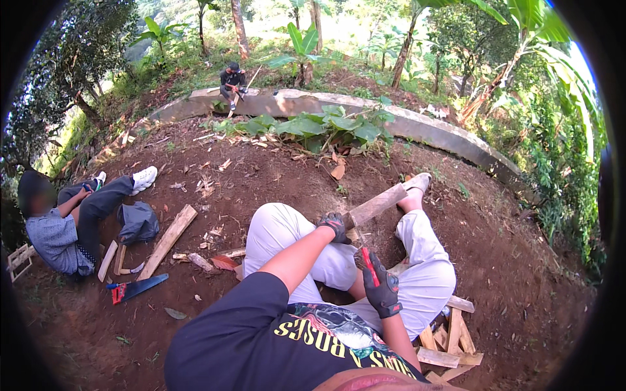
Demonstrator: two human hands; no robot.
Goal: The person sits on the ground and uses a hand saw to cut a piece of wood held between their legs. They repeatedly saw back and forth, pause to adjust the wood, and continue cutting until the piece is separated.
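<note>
My left hand (334, 226) is closed on a wood plank (378, 204) across my legs, in the middle of the frame. My right hand (379, 281) grips a red-handled tool (369, 264) just below it. I cannot tell if any cut is started. I see no packages or signs; a saw (138, 287) lies lower left.

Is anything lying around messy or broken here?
Yes. Bits of wood and chips are scattered over the dirt, and a hand saw lies loose on the ground beside the seated person. Offcuts sit in an untidy heap by the right hand.
</note>
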